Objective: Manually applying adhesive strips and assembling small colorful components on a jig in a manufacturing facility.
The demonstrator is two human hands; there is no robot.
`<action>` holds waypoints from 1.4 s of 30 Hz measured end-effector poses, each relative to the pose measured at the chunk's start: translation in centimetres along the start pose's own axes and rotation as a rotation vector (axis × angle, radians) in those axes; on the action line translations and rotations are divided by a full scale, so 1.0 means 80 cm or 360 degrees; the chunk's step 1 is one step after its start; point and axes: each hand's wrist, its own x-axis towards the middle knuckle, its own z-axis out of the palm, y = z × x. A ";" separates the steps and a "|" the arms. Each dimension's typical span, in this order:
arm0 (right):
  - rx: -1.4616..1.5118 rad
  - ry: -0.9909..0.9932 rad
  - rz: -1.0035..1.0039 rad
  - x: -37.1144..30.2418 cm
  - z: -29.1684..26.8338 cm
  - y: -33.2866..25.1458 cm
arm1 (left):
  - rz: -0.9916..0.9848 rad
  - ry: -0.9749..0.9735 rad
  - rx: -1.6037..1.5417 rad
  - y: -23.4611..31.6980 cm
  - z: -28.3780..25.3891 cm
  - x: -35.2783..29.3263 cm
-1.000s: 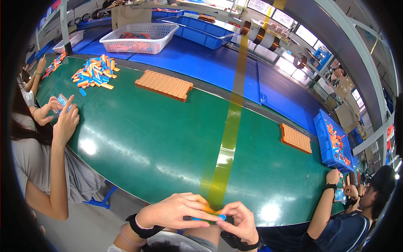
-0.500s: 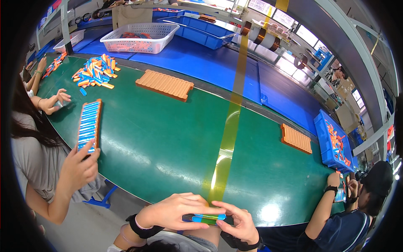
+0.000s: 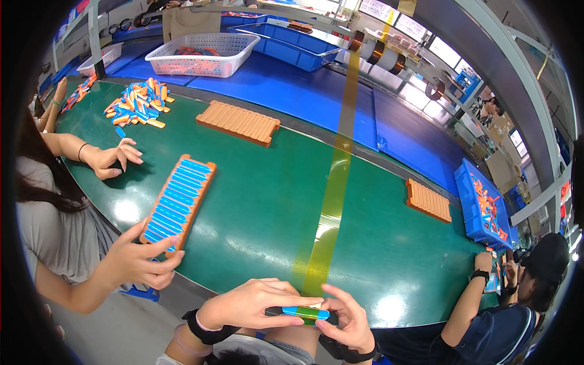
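Near the front edge of the green table, my left hand (image 3: 255,307) and my right hand (image 3: 348,325) hold a small blue round-ended piece (image 3: 306,312) between them. My left fingers lie along its top and underside. The right thumb and fingers are at its right end, with the index finger lifted. A translucent yellow tape (image 3: 331,201) stretches from the far side down to my hands, and yellow shows across the blue piece. Part of the held piece is hidden by my fingers.
At left, a co-worker's hand (image 3: 143,261) grips an orange grooved tray (image 3: 196,210) filled with blue pieces. A blue-and-orange pile (image 3: 139,104) lies beyond. Orange grooved trays (image 3: 237,123) (image 3: 429,202) and a blue bin (image 3: 476,228) stand farther off. Another person works at right.
My right index finger has lifted, and the blue piece has shifted slightly right. At left, the co-worker's filled tray has moved right and turned; their other hand has come forward over the table.
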 end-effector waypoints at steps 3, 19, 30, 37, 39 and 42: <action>0.0056 0.0006 0.0132 0.002 -0.004 -0.005 | 0.0155 -0.0187 0.0166 0.001 -0.006 0.001; 0.0176 0.0025 0.0177 -0.002 -0.003 0.000 | 0.0009 -0.0154 0.0054 0.009 -0.010 0.001; 0.0104 0.0157 0.0098 -0.013 -0.007 -0.001 | -0.0098 0.0961 0.0718 0.048 -0.030 -0.055; 0.0455 0.0547 0.0426 0.005 0.022 -0.022 | -0.0756 0.1075 0.1357 0.027 -0.120 -0.120; 0.0435 0.0601 0.0517 -0.001 0.022 -0.027 | -0.0685 0.0815 0.1452 0.020 -0.136 -0.118; 0.0075 0.0350 0.0625 -0.006 0.015 -0.031 | -0.0679 0.0673 0.1224 0.017 -0.140 -0.117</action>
